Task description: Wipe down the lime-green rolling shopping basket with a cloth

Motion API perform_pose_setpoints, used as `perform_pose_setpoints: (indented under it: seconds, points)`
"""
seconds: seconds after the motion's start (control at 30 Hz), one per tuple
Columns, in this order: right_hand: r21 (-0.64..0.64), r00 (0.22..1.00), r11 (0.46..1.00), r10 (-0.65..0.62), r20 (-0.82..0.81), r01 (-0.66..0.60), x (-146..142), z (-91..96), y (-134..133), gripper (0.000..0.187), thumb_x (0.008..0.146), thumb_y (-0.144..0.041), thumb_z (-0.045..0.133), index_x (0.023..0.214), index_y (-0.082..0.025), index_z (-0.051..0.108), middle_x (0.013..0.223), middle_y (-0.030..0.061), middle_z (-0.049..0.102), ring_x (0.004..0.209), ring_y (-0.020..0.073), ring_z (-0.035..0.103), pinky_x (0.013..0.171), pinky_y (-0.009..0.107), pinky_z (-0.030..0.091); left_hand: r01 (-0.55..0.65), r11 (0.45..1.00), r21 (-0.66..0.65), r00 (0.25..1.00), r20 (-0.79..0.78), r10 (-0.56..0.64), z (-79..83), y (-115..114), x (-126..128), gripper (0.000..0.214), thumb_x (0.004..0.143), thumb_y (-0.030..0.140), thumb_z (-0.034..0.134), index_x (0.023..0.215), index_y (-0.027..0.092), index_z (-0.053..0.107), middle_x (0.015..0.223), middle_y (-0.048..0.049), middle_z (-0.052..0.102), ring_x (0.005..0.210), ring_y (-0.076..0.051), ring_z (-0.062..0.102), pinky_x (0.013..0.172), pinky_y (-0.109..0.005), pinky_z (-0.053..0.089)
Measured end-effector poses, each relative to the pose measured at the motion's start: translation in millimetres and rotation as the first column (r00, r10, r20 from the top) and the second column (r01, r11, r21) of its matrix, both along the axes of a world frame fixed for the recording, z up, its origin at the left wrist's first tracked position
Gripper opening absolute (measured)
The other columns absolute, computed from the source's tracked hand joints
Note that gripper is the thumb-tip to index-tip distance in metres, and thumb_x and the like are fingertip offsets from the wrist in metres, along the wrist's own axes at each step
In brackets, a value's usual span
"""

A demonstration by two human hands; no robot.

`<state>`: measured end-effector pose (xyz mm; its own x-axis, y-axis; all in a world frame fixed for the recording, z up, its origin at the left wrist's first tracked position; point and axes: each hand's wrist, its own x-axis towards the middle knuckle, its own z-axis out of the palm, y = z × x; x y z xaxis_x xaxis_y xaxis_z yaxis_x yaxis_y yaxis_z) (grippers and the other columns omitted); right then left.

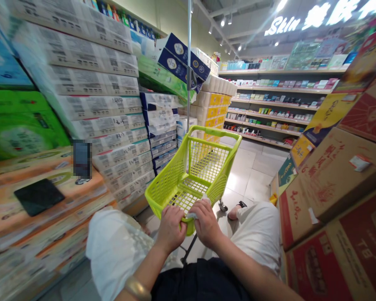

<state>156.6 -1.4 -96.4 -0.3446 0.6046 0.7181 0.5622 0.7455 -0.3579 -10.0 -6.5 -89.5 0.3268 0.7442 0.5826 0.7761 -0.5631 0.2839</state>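
Note:
A lime-green plastic shopping cart (192, 167) with slatted sides stands between my knees. My left hand (171, 228) is closed around its near rim, thumb on the inner side. Just to the right, my right hand (207, 221) presses a crumpled white cloth or tissue (192, 215) against the same rim, fingers curled over it. Most of the cloth is hidden under the fingers. Through the grid, the basket shows nothing lying in it.
Stacked white-wrapped packs (113, 104) rise on the left. Orange packs (90, 184) there carry a dark flat tablet-like object (39, 196). Cardboard boxes (341, 175) line the right side. A thin metal pole (188, 50) stands beyond the cart, before stocked shelves (269, 89).

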Motion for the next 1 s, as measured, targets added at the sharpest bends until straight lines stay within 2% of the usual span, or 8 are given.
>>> perform_pose_setpoints:
  seconds: [0.13, 0.2, 0.3, 0.43, 0.6, 0.73, 0.87, 1.0]
  points:
    - [0.042, 0.987, 0.995, 0.084, 0.134, -0.090, 16.2, 7.0, 11.9, 0.032, 0.077, -0.007, 0.045, 0.103, -0.021, 0.059, 0.098, 0.0064, 0.062, 0.102, 0.0214, 0.051, 0.100, 0.041, 0.038, 0.005, 1.000, 0.003, 1.000, -0.010, -0.005, 0.6, -0.8, -0.3, 0.011, 0.069, 0.010, 0.045, 0.069, 0.021, 0.046, 0.073, -0.0027, 0.053, 0.077, -0.019, 0.048, 0.084, -0.037, 0.039]
    - [0.039, 0.985, 0.997, 0.060, 0.161, -0.067, 26.4, 10.9, 23.2, 0.031, 0.078, -0.007, 0.046, 0.102, -0.021, 0.059, 0.097, 0.0065, 0.062, 0.102, 0.0217, 0.051, 0.099, 0.041, 0.039, 0.002, 1.000, 0.000, 1.000, -0.015, -0.002, 1.0, -0.3, 0.6, 0.011, 0.069, 0.010, 0.045, 0.070, 0.021, 0.046, 0.074, -0.0029, 0.054, 0.078, -0.020, 0.049, 0.085, -0.038, 0.039]
    - [0.015, 0.994, 1.000, -0.021, 0.112, 0.020, 30.1, 11.7, 31.0, 0.032, 0.078, -0.006, 0.044, 0.101, -0.021, 0.059, 0.097, 0.0070, 0.061, 0.103, 0.0223, 0.050, 0.100, 0.043, 0.039, -0.003, 1.000, -0.007, 1.000, -0.019, 0.003, 1.2, 1.1, 2.6, 0.012, 0.068, 0.010, 0.046, 0.070, 0.021, 0.046, 0.074, -0.0031, 0.054, 0.078, -0.020, 0.049, 0.086, -0.038, 0.039]
    - [-0.005, 0.996, 0.996, -0.090, 0.005, 0.090, 10.6, 3.7, 14.0, 0.031, 0.077, -0.005, 0.042, 0.099, -0.020, 0.058, 0.097, 0.0078, 0.059, 0.103, 0.0221, 0.049, 0.101, 0.044, 0.038, -0.017, 1.000, -0.004, 1.000, -0.008, 0.017, 0.1, 2.1, 4.4, 0.012, 0.067, 0.009, 0.046, 0.069, 0.021, 0.046, 0.073, -0.0027, 0.053, 0.078, -0.020, 0.049, 0.084, -0.038, 0.039]
    - [0.049, 0.999, 0.999, 0.016, 0.045, -0.019, -4.6, -1.0, -9.3, 0.032, 0.080, -0.007, 0.041, 0.105, -0.020, 0.057, 0.098, 0.0069, 0.060, 0.104, 0.0214, 0.050, 0.104, 0.045, 0.035, 0.008, 1.000, -0.009, 1.000, 0.000, -0.008, -1.7, 0.4, 4.1, 0.010, 0.072, 0.012, 0.046, 0.069, 0.021, 0.048, 0.074, -0.0032, 0.054, 0.079, -0.021, 0.049, 0.083, -0.038, 0.039]
    - [0.041, 0.985, 0.995, 0.080, 0.156, -0.087, 18.9, 7.4, 10.7, 0.031, 0.080, -0.007, 0.044, 0.103, -0.020, 0.058, 0.099, 0.0072, 0.062, 0.103, 0.0217, 0.050, 0.100, 0.042, 0.039, 0.001, 1.000, -0.019, 1.000, 0.006, -0.001, -0.8, -1.0, 4.8, 0.012, 0.068, 0.009, 0.045, 0.069, 0.021, 0.046, 0.074, -0.0027, 0.054, 0.079, -0.020, 0.049, 0.084, -0.038, 0.039]
    - [-0.010, 0.998, 0.999, -0.050, 0.040, 0.050, 39.2, 13.5, 36.0, 0.034, 0.078, -0.004, 0.042, 0.103, -0.020, 0.059, 0.104, 0.0086, 0.060, 0.107, 0.0225, 0.048, 0.100, 0.044, 0.039, -0.010, 1.000, -0.010, 1.000, 0.007, 0.010, -0.2, -1.0, 6.4, 0.012, 0.067, 0.009, 0.045, 0.068, 0.022, 0.045, 0.072, -0.0019, 0.052, 0.077, -0.019, 0.048, 0.083, -0.037, 0.039]
    - [-0.030, 0.994, 0.996, -0.085, -0.064, 0.084, 22.9, 8.4, 22.7, 0.033, 0.076, -0.004, 0.040, 0.098, -0.021, 0.058, 0.098, 0.0074, 0.059, 0.101, 0.0224, 0.049, 0.097, 0.044, 0.040, -0.014, 1.000, 0.003, 1.000, 0.008, 0.014, -1.3, -1.6, 6.4, 0.013, 0.066, 0.009, 0.045, 0.068, 0.022, 0.045, 0.071, -0.0018, 0.052, 0.077, -0.020, 0.048, 0.083, -0.037, 0.039]
